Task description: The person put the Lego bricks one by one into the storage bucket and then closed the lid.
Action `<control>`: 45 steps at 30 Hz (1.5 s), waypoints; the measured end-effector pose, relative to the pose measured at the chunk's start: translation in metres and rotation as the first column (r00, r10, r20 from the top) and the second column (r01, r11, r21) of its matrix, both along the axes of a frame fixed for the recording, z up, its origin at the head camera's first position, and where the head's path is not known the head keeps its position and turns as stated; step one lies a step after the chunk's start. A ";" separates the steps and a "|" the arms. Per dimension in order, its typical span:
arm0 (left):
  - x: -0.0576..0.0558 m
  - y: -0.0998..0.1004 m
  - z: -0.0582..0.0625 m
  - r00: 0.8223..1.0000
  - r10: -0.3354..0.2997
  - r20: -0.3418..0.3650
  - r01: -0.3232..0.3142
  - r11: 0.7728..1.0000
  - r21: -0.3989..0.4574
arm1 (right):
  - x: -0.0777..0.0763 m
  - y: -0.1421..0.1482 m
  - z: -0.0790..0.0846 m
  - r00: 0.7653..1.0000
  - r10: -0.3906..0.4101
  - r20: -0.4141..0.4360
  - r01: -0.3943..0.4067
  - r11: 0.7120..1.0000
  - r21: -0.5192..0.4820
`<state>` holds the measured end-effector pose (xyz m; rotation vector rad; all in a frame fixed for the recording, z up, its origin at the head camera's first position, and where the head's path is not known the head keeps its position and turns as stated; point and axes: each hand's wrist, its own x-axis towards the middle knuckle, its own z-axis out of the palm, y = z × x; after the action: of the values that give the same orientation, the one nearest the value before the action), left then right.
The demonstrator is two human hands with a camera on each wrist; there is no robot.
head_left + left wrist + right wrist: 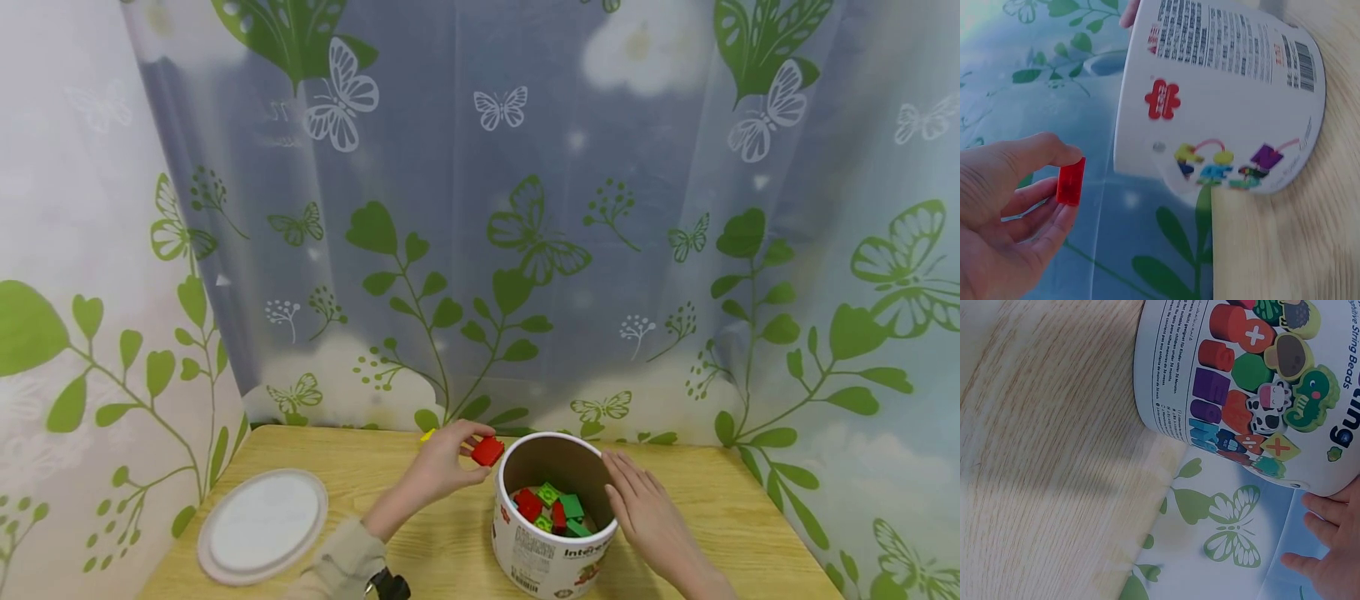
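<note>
Between the thumb and fingers of my left hand [444,460] is a red toy brick [487,451], just left of the tub's rim in the head view. The left wrist view shows the same red brick [1070,181] pinched at the fingertips, beside the tub wall [1222,94]. A round white printed tub [555,552] stands on the table with red, light green and dark green bricks [572,506] at its bottom. My right hand [651,518] rests its extended fingers against the tub's right rim; in the right wrist view its fingers [1321,528] are at the rim.
A round white lid [262,525] lies on the wooden table [420,542] at the left. A small yellow piece [427,435] shows behind my left hand near the back edge. A curtain [420,333] printed with leaves and butterflies hangs behind the table.
</note>
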<state>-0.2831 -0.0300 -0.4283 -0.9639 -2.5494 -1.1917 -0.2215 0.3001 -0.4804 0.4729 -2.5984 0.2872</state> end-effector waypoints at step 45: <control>-0.004 0.091 -0.021 1.000 0.005 -0.022 -0.009 0.977 -0.214 | -0.001 0.000 0.001 1.000 -0.005 0.016 0.005 1.000 0.003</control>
<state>-0.2869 0.0611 -0.4491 -1.0034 -2.7033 -0.9124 -0.2224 0.2999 -0.4798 0.4663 -2.6153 0.2868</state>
